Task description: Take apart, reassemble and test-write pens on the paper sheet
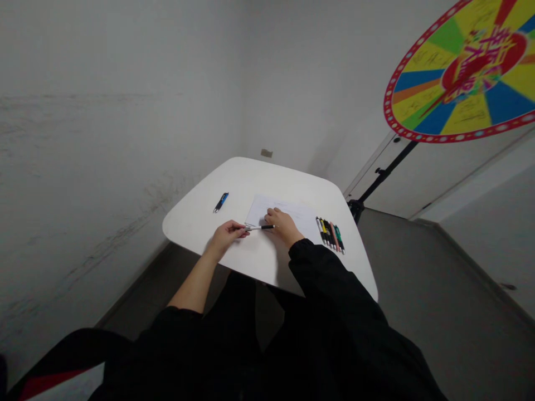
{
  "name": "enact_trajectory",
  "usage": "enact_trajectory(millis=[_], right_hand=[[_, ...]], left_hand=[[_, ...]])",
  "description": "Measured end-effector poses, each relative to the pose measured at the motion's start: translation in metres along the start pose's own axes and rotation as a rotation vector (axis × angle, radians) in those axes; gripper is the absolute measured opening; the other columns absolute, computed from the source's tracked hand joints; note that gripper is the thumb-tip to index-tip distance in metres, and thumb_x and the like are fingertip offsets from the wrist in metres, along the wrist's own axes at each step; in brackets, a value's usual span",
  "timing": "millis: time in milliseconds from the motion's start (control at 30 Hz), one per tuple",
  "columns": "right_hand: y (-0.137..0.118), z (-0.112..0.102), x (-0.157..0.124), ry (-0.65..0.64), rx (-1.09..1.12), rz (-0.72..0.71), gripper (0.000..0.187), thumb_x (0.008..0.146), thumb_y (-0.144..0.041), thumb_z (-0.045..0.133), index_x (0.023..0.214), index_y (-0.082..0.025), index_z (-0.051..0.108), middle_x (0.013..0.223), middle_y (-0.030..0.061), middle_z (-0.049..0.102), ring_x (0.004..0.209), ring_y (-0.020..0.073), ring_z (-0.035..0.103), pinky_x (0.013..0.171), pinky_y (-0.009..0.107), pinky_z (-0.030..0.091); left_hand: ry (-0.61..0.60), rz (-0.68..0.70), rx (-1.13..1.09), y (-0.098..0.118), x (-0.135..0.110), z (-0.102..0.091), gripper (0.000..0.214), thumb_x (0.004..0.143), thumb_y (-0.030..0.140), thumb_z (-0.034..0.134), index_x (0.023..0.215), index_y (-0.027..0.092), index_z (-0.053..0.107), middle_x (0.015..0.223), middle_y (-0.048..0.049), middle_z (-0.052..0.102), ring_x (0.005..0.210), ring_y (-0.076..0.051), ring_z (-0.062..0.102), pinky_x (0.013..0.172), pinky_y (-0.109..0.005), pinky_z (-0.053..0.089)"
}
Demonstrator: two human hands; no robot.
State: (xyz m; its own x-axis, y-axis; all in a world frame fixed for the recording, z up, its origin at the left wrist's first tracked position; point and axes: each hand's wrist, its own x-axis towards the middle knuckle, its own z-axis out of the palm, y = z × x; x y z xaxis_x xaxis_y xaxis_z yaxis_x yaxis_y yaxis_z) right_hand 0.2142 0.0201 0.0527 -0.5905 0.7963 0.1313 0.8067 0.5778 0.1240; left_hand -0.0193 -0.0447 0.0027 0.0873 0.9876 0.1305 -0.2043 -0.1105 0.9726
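Observation:
A thin black-and-silver pen point(259, 227) lies level between my two hands, just above the near edge of a white sheet of paper point(288, 214). My left hand point(228, 233) pinches its silver end with closed fingers. My right hand point(283, 223) is curled around the black end and rests on the paper. Both hands are over the small white table point(200, 214).
A blue pen point(221, 202) lies alone on the table's left part. Several pens in different colours point(330, 234) lie in a row right of the paper. A colourful prize wheel point(463, 69) on a black stand point(378, 181) rises at the right. White walls stand close behind and left.

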Motion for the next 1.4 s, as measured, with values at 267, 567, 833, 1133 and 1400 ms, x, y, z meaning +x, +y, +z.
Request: enact_trajectory(millis=[267,567,833,1133,1400], right_hand=[[0.026,0.016,-0.013,0.316,0.344,0.111,0.015,0.091,-0.014,0.059,0.096,-0.019,0.072,0.095,0.0101,0.072,0.096,0.0244,0.061,0.088,0.036,0.049],[0.02,0.015,-0.055,0.634,1.301,0.427,0.036,0.081,-0.053,0.074,0.097,-0.021,0.071,0.088,0.0068,0.076,0.079,0.0212,0.07,0.078,0.039,0.059],[0.001,0.02,-0.082,0.521,1.43,0.421,0.037,0.076,-0.05,0.081,0.097,-0.021,0.075,0.088,0.0066,0.076,0.08,0.0214,0.071,0.082,0.04,0.059],[-0.006,0.015,-0.078,0.493,1.431,0.385,0.034,0.075,-0.049,0.082,0.094,-0.021,0.077,0.083,0.0046,0.076,0.076,0.0201,0.069,0.079,0.038,0.057],[-0.012,0.017,-0.075,0.439,1.342,0.357,0.03,0.079,-0.047,0.077,0.094,-0.02,0.076,0.082,0.0054,0.076,0.077,0.0202,0.069,0.077,0.035,0.056]], left_hand=[[0.009,0.001,0.009,0.002,-0.001,0.001,0.045,0.069,0.05,0.09,0.092,0.016,0.069,0.093,-0.0107,0.079,0.092,-0.027,0.077,0.092,-0.046,0.059],[0.021,0.001,0.024,0.0,-0.001,0.001,0.046,0.067,0.05,0.092,0.09,0.017,0.07,0.092,-0.0104,0.079,0.09,-0.026,0.078,0.093,-0.047,0.06],[0.019,-0.004,0.023,-0.001,-0.001,0.002,0.048,0.065,0.05,0.093,0.09,0.016,0.07,0.092,-0.0109,0.08,0.09,-0.027,0.078,0.091,-0.045,0.06],[0.032,-0.026,0.03,-0.001,0.0,0.003,0.052,0.061,0.052,0.095,0.089,0.016,0.072,0.091,-0.0098,0.08,0.089,-0.025,0.077,0.091,-0.044,0.06],[0.017,-0.026,0.041,-0.004,0.001,0.002,0.052,0.061,0.052,0.095,0.089,0.016,0.072,0.093,-0.0105,0.08,0.089,-0.025,0.077,0.092,-0.045,0.06]])
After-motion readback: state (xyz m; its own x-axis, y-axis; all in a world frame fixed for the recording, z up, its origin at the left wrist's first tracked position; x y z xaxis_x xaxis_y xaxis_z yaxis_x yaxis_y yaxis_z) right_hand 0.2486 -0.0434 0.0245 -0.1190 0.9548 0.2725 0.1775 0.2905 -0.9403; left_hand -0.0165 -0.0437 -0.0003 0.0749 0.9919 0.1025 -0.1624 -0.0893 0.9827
